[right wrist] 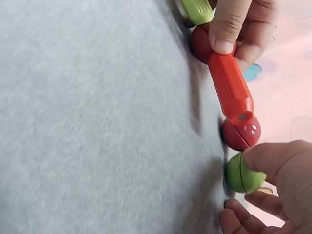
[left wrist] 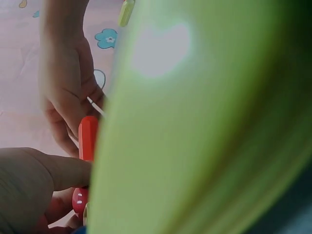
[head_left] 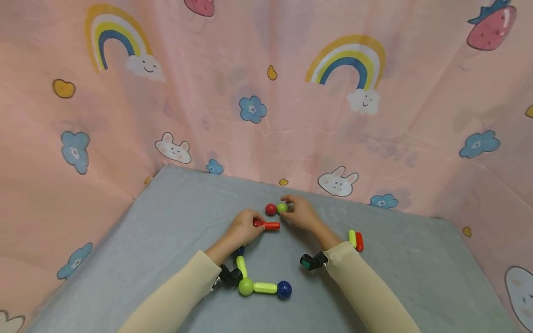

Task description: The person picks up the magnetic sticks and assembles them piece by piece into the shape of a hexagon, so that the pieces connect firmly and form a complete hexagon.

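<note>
My left hand [head_left: 244, 226] pinches a red ball [right wrist: 200, 45] where a red stick [head_left: 272, 225] joins it; the stick points right. A green stick [right wrist: 197, 10] meets that ball's other side. With thumb and fingers curled about it, my right hand [head_left: 301, 213] holds a green ball [right wrist: 246, 175] at table height. Touching that one is a second red ball [head_left: 271, 209], close to the red stick's free end. Nearer me, a navy ball [head_left: 239, 251], a green stick [head_left: 241, 267], another green ball [head_left: 246, 286], a green stick [head_left: 265, 288] and a navy ball [head_left: 284, 290] form a bent chain, partly hidden by my left hand.
On the grey tabletop [head_left: 399, 268], a loose green stick [head_left: 352, 238] and red stick [head_left: 359, 242] lie side by side near my right forearm. A pink patterned curtain [head_left: 283, 138] borders the table. Something blurred and yellow-green blocks much of the left wrist view.
</note>
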The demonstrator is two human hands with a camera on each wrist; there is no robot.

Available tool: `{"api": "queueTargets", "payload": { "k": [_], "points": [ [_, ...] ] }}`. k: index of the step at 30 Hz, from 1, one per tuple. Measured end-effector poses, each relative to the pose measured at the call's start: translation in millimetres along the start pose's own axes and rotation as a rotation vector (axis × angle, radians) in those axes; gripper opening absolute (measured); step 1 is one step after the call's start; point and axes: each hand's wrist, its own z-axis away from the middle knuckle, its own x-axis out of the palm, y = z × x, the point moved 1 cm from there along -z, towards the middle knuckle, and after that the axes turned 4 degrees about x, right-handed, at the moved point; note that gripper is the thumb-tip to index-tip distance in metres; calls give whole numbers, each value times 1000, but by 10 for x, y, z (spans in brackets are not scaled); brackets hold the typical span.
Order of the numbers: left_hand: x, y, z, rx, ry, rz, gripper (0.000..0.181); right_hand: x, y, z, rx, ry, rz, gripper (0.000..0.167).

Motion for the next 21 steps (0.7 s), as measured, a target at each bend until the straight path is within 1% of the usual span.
{"api": "queueTargets", "payload": {
  "k": [3,5,8,10,13,16,21],
  "points": [
    [22,6,26,-3,10,-6,12,29,9,6,28,-7,-32,35],
    [33,13,43,-3,22,-7,12,39,30,28,42,2,-49,31],
    [33,22,62,5,32,-8,11,39,62,85,39,14,-75,29],
    [26,24,70,9,41,-14,11,31,67,139,21,15,-86,28],
    [13,14,71,16,50,-30,11,7,38,247,8,-3,-97,27],
    [6,5,73,26,59,-49,11,0,0,359,11,-26,-80,26],
    [5,-4,86,41,60,-56,10,29,-48,499,3,-63,-74,24]
  ]
}}
